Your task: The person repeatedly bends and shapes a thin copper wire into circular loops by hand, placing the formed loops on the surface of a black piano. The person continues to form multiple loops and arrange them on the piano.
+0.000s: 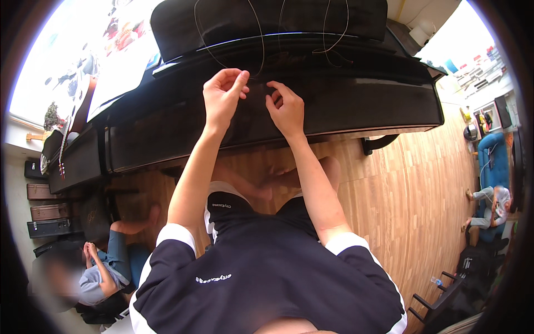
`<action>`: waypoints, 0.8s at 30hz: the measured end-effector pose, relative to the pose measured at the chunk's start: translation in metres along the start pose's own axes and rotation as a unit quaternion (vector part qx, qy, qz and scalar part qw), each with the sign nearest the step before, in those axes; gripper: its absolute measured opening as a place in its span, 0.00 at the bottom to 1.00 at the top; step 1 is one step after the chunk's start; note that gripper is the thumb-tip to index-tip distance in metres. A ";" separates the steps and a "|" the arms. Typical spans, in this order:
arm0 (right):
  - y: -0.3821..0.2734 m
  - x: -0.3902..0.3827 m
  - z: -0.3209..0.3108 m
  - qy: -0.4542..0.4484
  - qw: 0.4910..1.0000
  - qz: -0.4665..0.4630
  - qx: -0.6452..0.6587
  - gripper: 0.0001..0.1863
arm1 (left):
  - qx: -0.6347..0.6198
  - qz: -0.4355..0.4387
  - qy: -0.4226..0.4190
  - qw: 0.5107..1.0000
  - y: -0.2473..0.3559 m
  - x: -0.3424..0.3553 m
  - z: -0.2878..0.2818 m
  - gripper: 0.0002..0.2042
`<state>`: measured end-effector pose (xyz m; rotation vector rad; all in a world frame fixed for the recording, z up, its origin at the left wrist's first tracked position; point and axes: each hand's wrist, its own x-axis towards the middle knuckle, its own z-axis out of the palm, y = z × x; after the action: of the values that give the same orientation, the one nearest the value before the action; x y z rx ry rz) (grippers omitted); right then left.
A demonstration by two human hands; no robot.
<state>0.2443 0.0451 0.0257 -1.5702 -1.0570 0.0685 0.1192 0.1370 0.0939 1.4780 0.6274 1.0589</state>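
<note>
My left hand is raised in front of the black piano, with thumb and forefinger pinched together. A thin wire-like string loops down over the dark panel to those fingertips. Just to the right, my right hand has curled fingers, with a gap between thumb and forefinger and nothing visible in it. A second thin string hangs in a loop farther right, its lower end lying against the piano front.
A guitar leans at the piano's left end, above several stacked cases. One person sits at lower left, another on a blue sofa at right. A black chair stands at lower right on the wood floor.
</note>
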 end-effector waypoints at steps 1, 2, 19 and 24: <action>0.001 0.000 0.000 0.001 1.000 -0.002 0.004 0.15 | -0.003 -0.016 0.011 1.000 0.002 0.001 0.001 0.09; 0.003 0.000 0.001 0.002 1.000 -0.003 0.009 0.14 | -0.001 -0.012 0.024 1.000 0.003 0.002 0.002 0.09; 0.006 0.001 -0.008 0.022 0.996 -0.026 0.082 0.14 | 0.048 0.041 -0.048 0.997 0.053 -0.030 0.016 0.08; 0.006 -0.002 -0.008 0.005 0.994 -0.052 0.097 0.04 | 0.071 0.074 -0.049 0.994 0.062 -0.045 0.014 0.08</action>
<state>0.2514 0.0381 0.0230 -1.3372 -1.0891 0.0885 0.1005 0.0796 0.1431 1.7109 0.5384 1.0652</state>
